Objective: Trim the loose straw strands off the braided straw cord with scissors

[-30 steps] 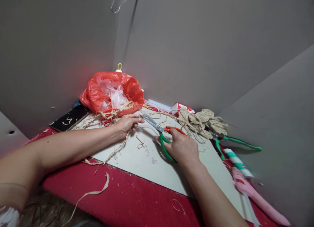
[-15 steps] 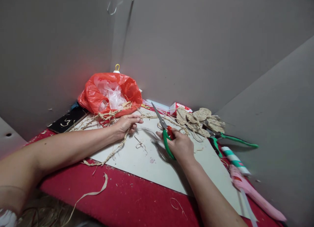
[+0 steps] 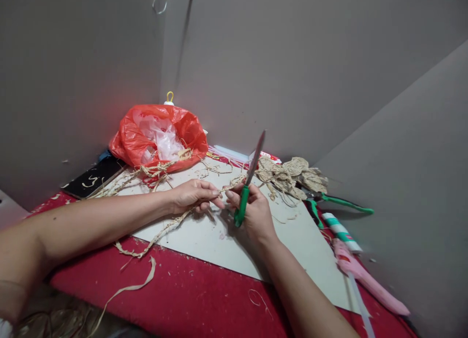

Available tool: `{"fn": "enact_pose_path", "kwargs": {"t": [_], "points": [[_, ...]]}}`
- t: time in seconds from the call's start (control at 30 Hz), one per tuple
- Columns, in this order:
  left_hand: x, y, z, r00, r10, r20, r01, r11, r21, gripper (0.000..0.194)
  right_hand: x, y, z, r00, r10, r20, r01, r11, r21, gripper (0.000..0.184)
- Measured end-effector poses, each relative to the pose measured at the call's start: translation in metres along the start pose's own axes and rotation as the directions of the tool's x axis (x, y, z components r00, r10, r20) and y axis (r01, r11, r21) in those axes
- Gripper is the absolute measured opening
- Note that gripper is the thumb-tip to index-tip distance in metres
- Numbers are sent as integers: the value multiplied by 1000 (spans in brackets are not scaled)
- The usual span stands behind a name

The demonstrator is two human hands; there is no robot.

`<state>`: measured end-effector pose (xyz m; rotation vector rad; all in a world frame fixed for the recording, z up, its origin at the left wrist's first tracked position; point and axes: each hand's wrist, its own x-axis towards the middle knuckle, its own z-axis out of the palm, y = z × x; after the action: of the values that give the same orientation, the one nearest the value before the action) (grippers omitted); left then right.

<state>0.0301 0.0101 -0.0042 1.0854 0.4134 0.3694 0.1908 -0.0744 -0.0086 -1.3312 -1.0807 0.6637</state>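
My left hand point(image 3: 199, 196) pinches a straw-coloured braided cord point(image 3: 170, 226) over the white board point(image 3: 204, 235). The cord trails from under that hand toward the board's front left edge and onto the red tabletop. Close beside it, my right hand point(image 3: 254, 211) is closed around green-handled scissors point(image 3: 252, 169), whose blades point up and away. The right fingertips are at the cord near the left fingers; whether they also grip it I cannot tell. Coiled fibre pieces point(image 3: 292, 174) lie beyond my right hand.
A red plastic bag point(image 3: 127, 138) with white plastic inside stands at the back left, by a black slab point(image 3: 93, 177). Along the right lie green-handled pliers point(image 3: 347, 204), a striped roll point(image 3: 341, 233) and a pink glue gun point(image 3: 369, 279). Grey walls enclose the red table point(image 3: 175, 284).
The scissors have left the cord by my left hand and swung upright. My right hand has moved left, up to my left hand. The view has shifted slightly right.
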Motion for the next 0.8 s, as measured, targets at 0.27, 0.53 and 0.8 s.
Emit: {"fn": "enact_pose_path", "kwargs": {"t": [0.27,0.53,0.8], "points": [[-4,2,2,985,-134,112,131,991,28,18,-2,-8,2,993,81,88,-96,976,194,38],[-2,-2,5,999,-36,39,32,995,90,26,3,-9,-2,996,85,27,-89,966,244,38],[-3,-10,13,976,213,-38,-185,911,368,15,5,-6,-5,996,83,-23,-76,972,224,40]]}}
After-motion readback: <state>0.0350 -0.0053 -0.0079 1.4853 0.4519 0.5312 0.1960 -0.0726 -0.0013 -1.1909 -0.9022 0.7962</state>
